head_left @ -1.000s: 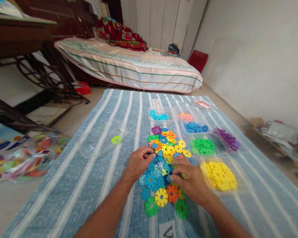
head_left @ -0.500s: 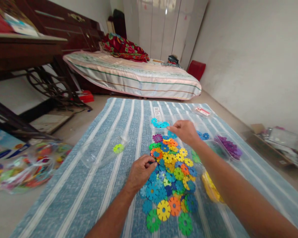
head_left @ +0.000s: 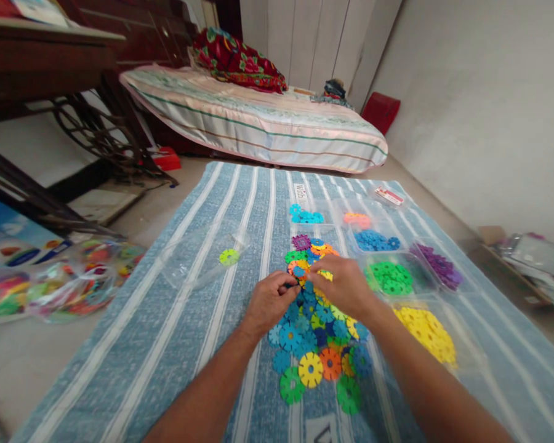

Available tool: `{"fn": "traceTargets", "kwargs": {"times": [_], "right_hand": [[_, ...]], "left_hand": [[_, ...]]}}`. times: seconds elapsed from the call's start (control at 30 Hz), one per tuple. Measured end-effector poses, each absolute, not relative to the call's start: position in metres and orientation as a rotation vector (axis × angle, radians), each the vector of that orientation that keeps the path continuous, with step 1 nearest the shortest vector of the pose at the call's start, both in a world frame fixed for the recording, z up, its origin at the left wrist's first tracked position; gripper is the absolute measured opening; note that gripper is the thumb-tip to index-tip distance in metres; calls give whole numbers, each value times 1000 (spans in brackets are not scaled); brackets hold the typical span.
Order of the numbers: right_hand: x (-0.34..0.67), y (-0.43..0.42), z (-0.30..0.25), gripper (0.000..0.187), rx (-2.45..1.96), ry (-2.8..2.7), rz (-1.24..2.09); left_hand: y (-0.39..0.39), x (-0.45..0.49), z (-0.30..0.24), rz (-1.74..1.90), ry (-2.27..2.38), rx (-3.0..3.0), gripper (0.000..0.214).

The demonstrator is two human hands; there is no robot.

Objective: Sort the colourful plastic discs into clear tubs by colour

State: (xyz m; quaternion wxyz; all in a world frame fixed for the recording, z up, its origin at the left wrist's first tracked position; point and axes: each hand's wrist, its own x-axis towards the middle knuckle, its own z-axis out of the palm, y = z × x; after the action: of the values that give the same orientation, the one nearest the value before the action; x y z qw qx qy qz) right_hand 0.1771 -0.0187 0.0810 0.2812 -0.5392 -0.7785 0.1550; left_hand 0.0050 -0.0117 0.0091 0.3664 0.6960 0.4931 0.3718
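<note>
A pile of colourful plastic gear-shaped discs (head_left: 321, 344) lies on a blue striped mat (head_left: 175, 332). My left hand (head_left: 270, 301) rests on the pile's left edge, fingers curled in a pinch over the discs. My right hand (head_left: 346, 283) is over the pile's upper part, fingers bent down onto the pieces; what either holds is hidden. Clear trays on the right hold sorted discs: yellow (head_left: 427, 332), green (head_left: 388, 277), purple (head_left: 438, 264), blue (head_left: 373, 240), orange (head_left: 356, 218), light blue (head_left: 307, 216).
A clear tray with one lime disc (head_left: 229, 256) sits to the left. Bags of toys (head_left: 50, 283) lie on the floor at left. A mattress (head_left: 258, 126) is beyond the mat, a sewing table (head_left: 50, 67) at far left, boxes (head_left: 526, 258) by the right wall.
My right hand has drawn back from the light blue tray to the upper part of the pile. My left hand has stayed on the pile's left edge.
</note>
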Motion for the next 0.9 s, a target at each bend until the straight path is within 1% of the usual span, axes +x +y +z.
{"fn": "traceTargets", "kwargs": {"times": [0.07, 0.13, 0.2, 0.33, 0.4, 0.5, 0.7, 0.77, 0.9], "right_hand": [[172, -43, 67, 7, -1377, -2185, 458], [166, -63, 56, 4, -1373, -2272, 430], [159, -78, 47, 12, -1400, -2324, 382], [146, -92, 39, 36, -1452, -2364, 346], [143, -92, 37, 41, -1474, -2356, 352], [142, -91, 33, 35, -1463, -2296, 376], [155, -90, 25, 10, -1391, -2024, 492], [163, -88, 27, 8, -1400, -1906, 558], [179, -82, 37, 10, -1431, -1749, 659]], "left_hand": [[-12, 5, 10, 950, 1263, 1801, 13], [-12, 5, 12, 951, 1263, 1804, 12], [-12, 6, 13, 959, 1269, 1793, 11], [-12, 6, 16, 950, 1281, 1788, 12], [-12, 6, 16, 950, 1285, 1789, 11], [-13, 6, 16, 962, 1296, 1780, 10], [-13, 8, 17, 954, 1307, 1772, 12], [-13, 8, 17, 952, 1309, 1775, 12], [-12, 6, 17, 948, 1290, 1786, 14]]}}
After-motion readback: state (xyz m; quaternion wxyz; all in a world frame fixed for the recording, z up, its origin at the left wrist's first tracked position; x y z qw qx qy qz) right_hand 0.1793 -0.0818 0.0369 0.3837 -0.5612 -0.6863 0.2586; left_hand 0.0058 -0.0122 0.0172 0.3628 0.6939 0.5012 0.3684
